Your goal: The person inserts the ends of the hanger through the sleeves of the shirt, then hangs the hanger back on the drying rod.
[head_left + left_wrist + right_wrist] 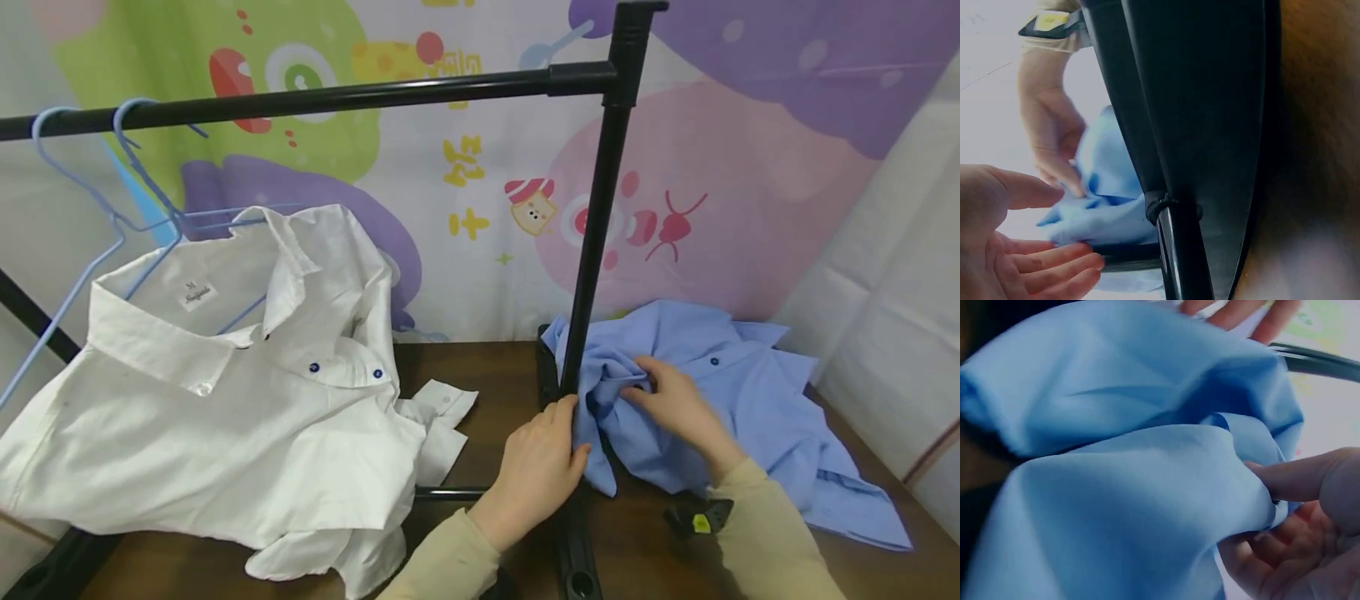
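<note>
A crumpled blue shirt (738, 392) lies on the wooden surface at the right, around the foot of the rack's upright post. My right hand (678, 408) pinches a fold of it between thumb and fingers; the right wrist view shows that hand (1310, 512) at the cloth's edge. Beside the post (600, 217), my left hand (536, 467) reaches to the shirt's left edge. In the left wrist view its thumb and fingers (1054, 262) are apart and fairly straight, next to the blue cloth (1110, 169).
At the left, a white shirt (225, 442) hangs on a light blue hanger, with another blue hanger (71, 300) beside it on the black rail (337, 97). A low crossbar (450, 493) and the rack's foot (579, 550) stand near my left forearm. Behind is a printed curtain (480, 283).
</note>
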The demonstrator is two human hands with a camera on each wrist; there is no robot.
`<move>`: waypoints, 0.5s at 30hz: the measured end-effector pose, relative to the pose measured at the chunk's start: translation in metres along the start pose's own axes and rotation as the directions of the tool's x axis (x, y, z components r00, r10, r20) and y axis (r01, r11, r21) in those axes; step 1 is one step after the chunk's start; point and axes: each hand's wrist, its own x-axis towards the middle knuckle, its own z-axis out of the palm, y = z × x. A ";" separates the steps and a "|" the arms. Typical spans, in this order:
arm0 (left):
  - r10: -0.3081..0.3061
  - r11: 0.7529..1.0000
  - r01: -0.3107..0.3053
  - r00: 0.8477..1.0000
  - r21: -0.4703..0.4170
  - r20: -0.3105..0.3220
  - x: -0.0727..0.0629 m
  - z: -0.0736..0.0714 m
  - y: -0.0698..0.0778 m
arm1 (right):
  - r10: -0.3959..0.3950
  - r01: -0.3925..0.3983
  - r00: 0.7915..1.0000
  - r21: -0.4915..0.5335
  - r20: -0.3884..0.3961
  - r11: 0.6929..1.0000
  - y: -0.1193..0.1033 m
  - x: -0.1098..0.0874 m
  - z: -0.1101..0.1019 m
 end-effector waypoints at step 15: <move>0.057 0.965 -0.063 0.998 -0.253 -0.034 0.000 0.000 0.008 | -0.171 0.163 0.966 0.054 0.194 0.985 -0.055 -0.033 -0.039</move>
